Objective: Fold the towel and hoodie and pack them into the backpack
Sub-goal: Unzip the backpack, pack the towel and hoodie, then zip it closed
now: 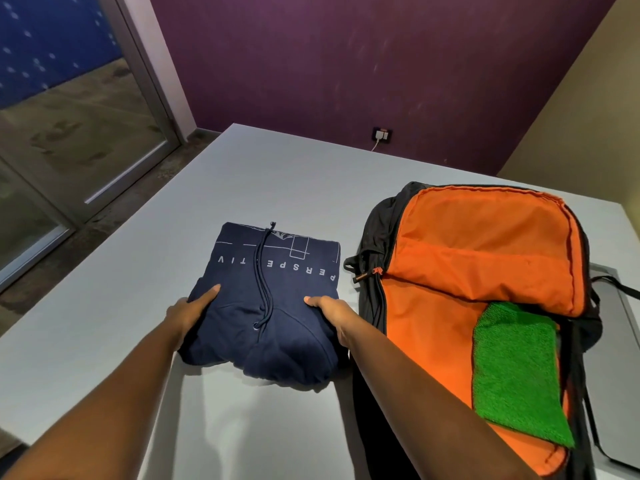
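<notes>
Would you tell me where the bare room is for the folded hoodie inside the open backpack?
Inside the backpack, bare orange lining lies left of the green towel, towards the zip edge. The right half is taken by the towel. Both hands grip the hoodie.

Dim, soft overhead light; wide-angle edge distortion.

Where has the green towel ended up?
In the head view the green towel lies folded inside the open backpack, on its orange lining at the right, near the person's right hand.
</notes>
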`<state>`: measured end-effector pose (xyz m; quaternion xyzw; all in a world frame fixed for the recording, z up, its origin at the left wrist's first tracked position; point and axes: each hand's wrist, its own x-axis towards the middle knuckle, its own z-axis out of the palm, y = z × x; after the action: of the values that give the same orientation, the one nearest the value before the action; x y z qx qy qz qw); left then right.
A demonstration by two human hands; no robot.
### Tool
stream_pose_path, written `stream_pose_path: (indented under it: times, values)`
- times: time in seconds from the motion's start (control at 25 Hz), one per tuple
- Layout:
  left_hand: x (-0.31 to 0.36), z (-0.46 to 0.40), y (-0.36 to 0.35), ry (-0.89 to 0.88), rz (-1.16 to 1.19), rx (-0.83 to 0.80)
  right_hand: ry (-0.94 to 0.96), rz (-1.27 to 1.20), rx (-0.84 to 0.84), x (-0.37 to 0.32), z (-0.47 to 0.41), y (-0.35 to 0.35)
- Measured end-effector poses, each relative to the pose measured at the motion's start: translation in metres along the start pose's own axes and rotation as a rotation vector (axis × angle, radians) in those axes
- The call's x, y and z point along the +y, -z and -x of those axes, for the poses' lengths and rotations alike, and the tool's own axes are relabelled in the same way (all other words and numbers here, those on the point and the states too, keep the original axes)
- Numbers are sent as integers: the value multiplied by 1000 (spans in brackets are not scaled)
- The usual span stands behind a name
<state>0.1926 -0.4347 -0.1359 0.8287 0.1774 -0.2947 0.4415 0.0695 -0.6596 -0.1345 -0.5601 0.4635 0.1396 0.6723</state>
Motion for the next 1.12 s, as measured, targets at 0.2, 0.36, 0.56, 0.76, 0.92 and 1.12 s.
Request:
stream_pose_path:
  times: [0.2, 0.36, 0.56, 0.76, 0.92, 1.12]
  values:
    - [7, 1, -3, 20, 112, -123, 38, -113, -28, 3, -2, 2]
    - [10, 16, -2, 55, 158, -245, 34, -186, -87, -1, 4, 2]
    - [15, 28, 15, 1, 259, -175, 55, -239, -136, -9, 27, -3]
    - [40, 61, 38, -171, 326, -108, 158, -286, -160, -28, 63, -9]
    - [69, 99, 46, -308, 347, -104, 260, -330, -157, -45, 93, 6]
    - [104, 152, 11, -473, 299, -195, 447, -383, -59, -53, 136, 68]
